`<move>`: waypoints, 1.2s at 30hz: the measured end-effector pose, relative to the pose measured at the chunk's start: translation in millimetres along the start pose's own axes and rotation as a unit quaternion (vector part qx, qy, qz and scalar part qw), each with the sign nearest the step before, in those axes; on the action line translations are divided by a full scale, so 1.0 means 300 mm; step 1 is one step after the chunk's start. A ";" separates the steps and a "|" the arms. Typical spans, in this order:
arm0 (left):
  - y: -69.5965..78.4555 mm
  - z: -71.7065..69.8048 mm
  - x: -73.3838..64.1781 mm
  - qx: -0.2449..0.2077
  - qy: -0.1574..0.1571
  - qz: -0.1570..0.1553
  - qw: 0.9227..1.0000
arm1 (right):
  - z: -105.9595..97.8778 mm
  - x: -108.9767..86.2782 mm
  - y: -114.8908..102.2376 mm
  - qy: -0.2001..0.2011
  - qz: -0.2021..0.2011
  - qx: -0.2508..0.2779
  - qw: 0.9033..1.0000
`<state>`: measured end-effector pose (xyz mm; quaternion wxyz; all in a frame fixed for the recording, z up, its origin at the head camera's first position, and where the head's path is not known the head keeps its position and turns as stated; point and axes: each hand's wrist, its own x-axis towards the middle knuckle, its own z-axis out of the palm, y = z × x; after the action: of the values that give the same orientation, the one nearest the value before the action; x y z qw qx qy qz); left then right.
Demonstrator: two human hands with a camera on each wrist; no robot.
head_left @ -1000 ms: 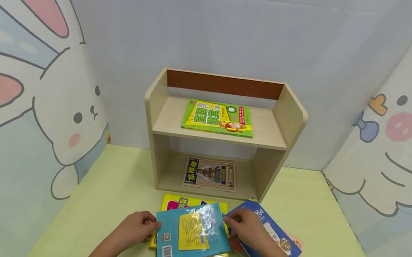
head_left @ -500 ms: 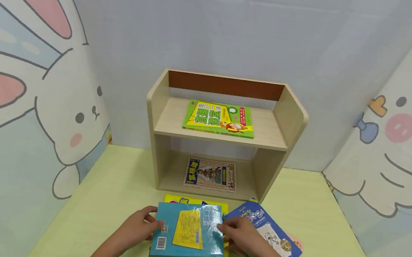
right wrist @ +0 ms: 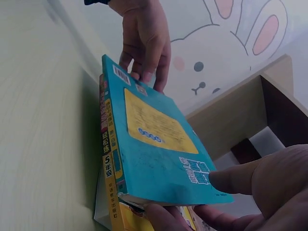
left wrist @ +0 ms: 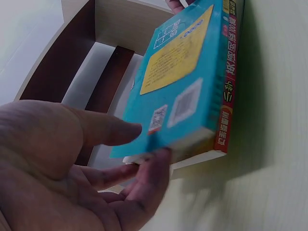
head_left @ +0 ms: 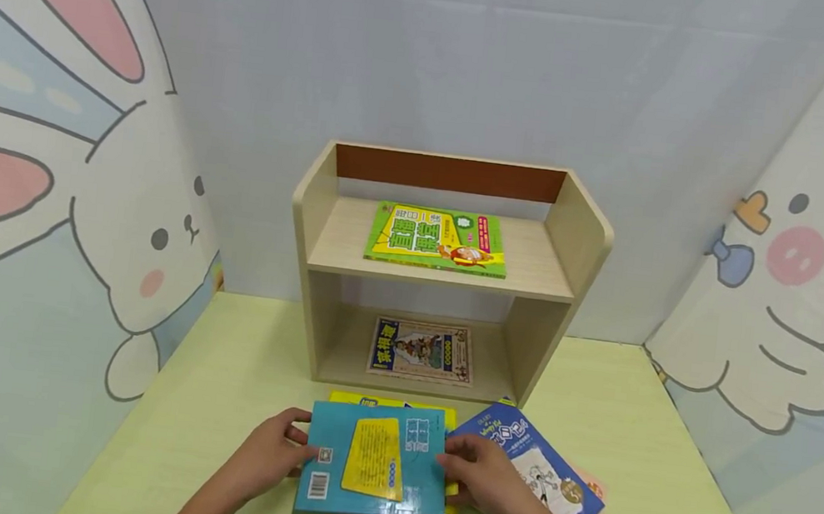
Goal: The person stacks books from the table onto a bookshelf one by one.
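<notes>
A teal book (head_left: 375, 461), its back cover up with a yellow panel and a barcode, lies level over a yellow book (head_left: 348, 398), which it mostly hides. My left hand (head_left: 261, 452) grips its left edge; in the left wrist view the thumb (left wrist: 113, 130) is above the cover and the fingers are at the edge below. At the opposite edge my right hand (head_left: 490, 479) pinches it, thumb on the cover and fingers underneath, as the right wrist view shows. A blue book (head_left: 548, 472) lies slanted, partly hidden under my right forearm.
Behind the books stands a two-tier wooden shelf (head_left: 586, 250). A green book (head_left: 436, 239) lies flat on its upper board, and a tan and dark-blue book (head_left: 423, 349) lies on the lower one. A pinkish item (head_left: 595, 486) peeks out beneath the blue book.
The teal book has turned from a tilt to nearly square over the yellow book and shifted slightly left. Both hands have kept hold of its sides.
</notes>
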<state>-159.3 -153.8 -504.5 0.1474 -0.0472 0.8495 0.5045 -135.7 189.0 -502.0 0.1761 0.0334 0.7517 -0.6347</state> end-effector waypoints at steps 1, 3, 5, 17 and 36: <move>-0.002 -0.004 -0.001 -0.009 0.003 0.005 1.000 | -0.001 0.000 0.003 -0.002 -0.003 0.005 1.000; -0.005 -0.010 -0.002 -0.030 0.007 0.020 0.999 | -0.002 -0.001 0.005 -0.003 -0.003 0.012 1.000; -0.006 -0.015 -0.004 -0.052 0.006 0.036 0.998 | -0.002 0.001 0.007 -0.001 -0.001 0.015 1.000; 0.043 -0.033 0.020 -0.178 -0.039 0.061 0.981 | -0.039 0.020 -0.044 0.040 0.006 -0.007 0.999; 0.183 -0.028 0.153 -0.185 -0.026 0.107 0.977 | -0.121 0.083 -0.143 0.085 -0.035 0.011 0.996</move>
<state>-217.2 -131.3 -468.0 0.1034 0.0309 0.7377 0.6665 -178.7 211.4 -464.6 0.0889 0.0628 0.7577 -0.6434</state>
